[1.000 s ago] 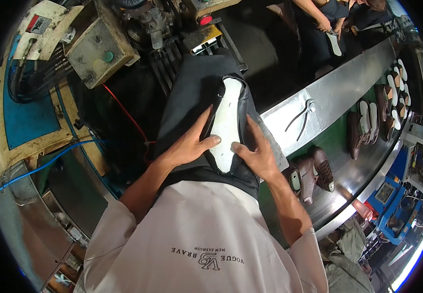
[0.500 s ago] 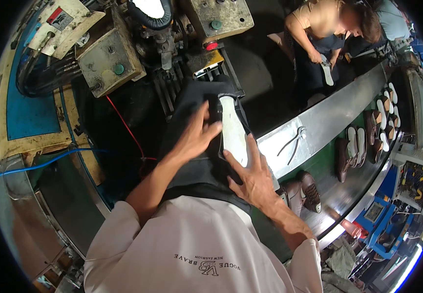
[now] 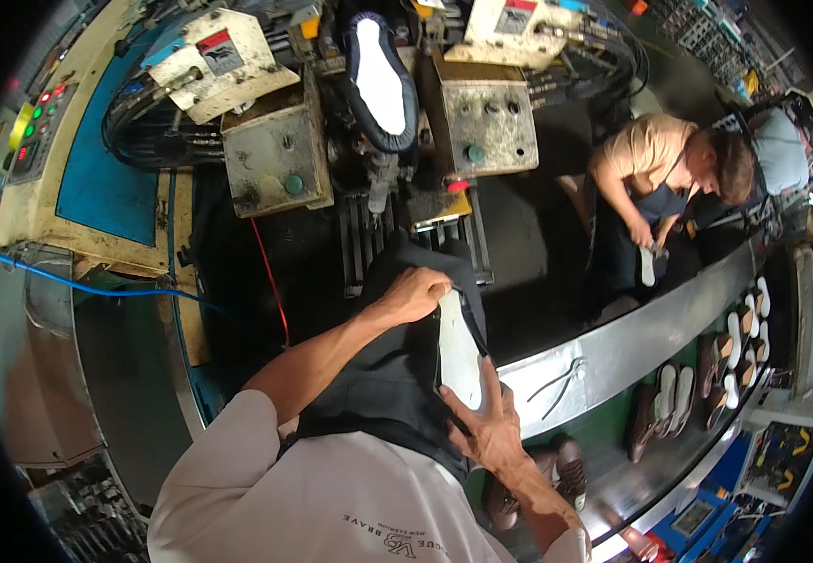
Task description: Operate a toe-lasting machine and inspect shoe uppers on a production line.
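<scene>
Across my lap lies a dark shoe upper with its white sole board (image 3: 460, 355) facing up. At the shoe's far end my left hand (image 3: 416, 294) is closed, its fingertips pinching the dark edge. My right hand (image 3: 489, 422) grips the near end, thumb on one side and fingers on the other; the shoe's underside is hidden. Dark cloth (image 3: 369, 375) covers my lap beneath it. Ahead, a machine holds another dark shoe, white sole (image 3: 378, 80) up.
Grimy control boxes (image 3: 275, 155) flank the machine. To my right runs a metal bench (image 3: 604, 328) bearing pincers (image 3: 561, 383). Beyond it, brown shoes (image 3: 649, 413) stand on a rack. A co-worker (image 3: 651, 178) handles a white-soled piece. A blue hose (image 3: 97, 289) crosses at left.
My left hand has moved from open beside the shoe to closed on its far end. My right hand keeps its grip. The view has shifted, showing more of the machine.
</scene>
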`<state>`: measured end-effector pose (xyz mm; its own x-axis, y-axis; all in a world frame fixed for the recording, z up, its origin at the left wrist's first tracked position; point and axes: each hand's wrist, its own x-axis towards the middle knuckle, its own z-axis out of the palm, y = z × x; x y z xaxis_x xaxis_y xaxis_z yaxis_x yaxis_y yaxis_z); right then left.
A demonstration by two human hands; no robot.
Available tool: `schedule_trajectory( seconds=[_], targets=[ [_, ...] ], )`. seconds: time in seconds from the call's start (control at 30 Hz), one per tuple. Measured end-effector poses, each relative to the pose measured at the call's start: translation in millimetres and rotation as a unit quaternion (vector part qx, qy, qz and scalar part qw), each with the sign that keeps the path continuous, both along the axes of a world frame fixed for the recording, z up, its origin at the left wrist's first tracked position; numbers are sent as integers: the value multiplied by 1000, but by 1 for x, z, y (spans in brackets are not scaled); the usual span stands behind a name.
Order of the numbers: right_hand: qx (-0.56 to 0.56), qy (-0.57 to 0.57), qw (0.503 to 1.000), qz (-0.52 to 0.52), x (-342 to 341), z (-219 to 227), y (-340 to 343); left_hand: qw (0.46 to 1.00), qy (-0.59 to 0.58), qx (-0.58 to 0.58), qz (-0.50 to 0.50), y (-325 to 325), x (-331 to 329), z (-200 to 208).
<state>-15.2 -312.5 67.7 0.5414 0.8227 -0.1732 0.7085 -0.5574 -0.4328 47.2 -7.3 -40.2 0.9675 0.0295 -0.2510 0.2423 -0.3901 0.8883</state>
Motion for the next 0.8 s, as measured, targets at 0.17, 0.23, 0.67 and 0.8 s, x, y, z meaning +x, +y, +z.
schedule_trajectory(
  seconds=[0.17,0.23,0.67,0.8],
  targets=[
    [60,51,993,-84,23,38,12,965,-3,-212,156,86,-1,-8],
    [82,11,991,-105,37,54,19,923,-156,-169,309,161,24,15],
    [227,-173,958,18,201,132,271,813,-125,-500,270,196,13,184],
    [255,-181,950,20,231,103,340,741,-160,-622,196,151,-87,173]
  ],
)
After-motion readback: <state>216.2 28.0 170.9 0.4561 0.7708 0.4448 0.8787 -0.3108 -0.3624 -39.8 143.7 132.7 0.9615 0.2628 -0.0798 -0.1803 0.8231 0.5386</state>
